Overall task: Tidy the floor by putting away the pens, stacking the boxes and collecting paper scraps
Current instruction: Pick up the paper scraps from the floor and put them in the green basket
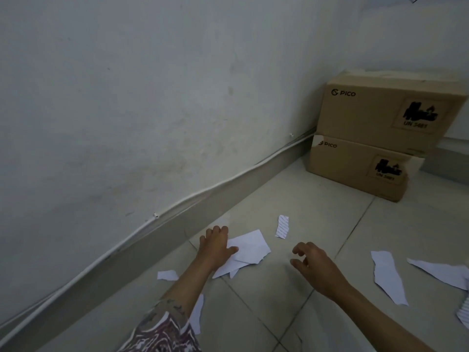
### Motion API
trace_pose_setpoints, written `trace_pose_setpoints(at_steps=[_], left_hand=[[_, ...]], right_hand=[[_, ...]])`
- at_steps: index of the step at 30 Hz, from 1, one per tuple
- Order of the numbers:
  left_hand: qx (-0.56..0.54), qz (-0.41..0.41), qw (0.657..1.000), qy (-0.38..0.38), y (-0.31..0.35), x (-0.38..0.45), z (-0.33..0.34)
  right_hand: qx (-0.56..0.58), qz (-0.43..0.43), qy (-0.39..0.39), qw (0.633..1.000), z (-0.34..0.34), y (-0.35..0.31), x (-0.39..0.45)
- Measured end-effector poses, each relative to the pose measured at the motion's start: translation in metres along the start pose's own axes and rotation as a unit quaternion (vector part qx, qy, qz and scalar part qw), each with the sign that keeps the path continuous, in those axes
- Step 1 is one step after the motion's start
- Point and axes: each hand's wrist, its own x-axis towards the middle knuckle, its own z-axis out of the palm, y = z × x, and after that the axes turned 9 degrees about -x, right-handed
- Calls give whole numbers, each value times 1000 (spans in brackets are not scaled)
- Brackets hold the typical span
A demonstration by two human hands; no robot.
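- The left hand [215, 243] lies on a bundle of white paper scraps [250, 247] on the tiled floor [317, 219], near the wall skirting; its thumb presses on top of the sheets, and the other fingers curl at their far edge.
- The right hand [311, 262] hovers just beside the bundle, fingers loosely curled and apart, holding nothing.
- A small striped scrap [282, 226] lies on the floor beyond the two hands.
- A little scrap [167, 275] lies left of the left forearm, and another scrap [197, 313] is partly hidden under that arm.
- A long torn scrap [388, 276] and a pointed scrap [441, 271] lie toward the right edge of the floor.
- Two brown cardboard boxes stand in the far right corner, the upper box [385, 107] stacked on the lower box [355, 168].
- A white cable [177, 204] runs along the wall above the skirting.
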Motion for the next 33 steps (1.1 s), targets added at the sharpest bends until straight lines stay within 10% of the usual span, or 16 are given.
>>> trace_pose_setpoints(at_steps=[16, 26, 33], left_hand=[[-119, -10, 989, 85, -35, 16, 30], [-435, -39, 889, 135, -51, 0, -8], [-489, -73, 858, 141, -49, -9, 0]], right_hand=[[49, 23, 11, 998, 38, -4, 13], [173, 169, 150, 959, 41, -5, 66], [-48, 103, 109, 987, 48, -11, 92]])
